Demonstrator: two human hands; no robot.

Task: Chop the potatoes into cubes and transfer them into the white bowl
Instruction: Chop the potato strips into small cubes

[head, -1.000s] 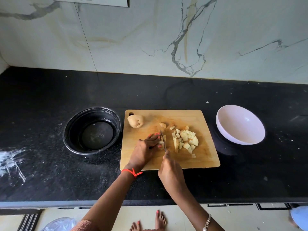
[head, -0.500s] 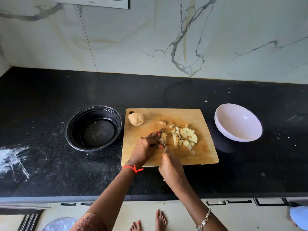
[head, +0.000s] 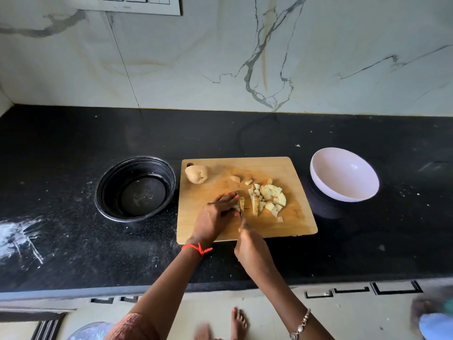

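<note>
Left hand [head: 215, 214] pinching potato strips [head: 241, 203], right hand [head: 252, 251] wrapped round knife [head: 241, 215]: mid-dicing. Next calls for more crosswise cuts, then scooping cubes [head: 269, 197] into bowl [head: 343, 175] at three o'clock.

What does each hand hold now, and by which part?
The right hand grips the knife by its handle; the left hand pinches a potato piece by its sides.
</note>
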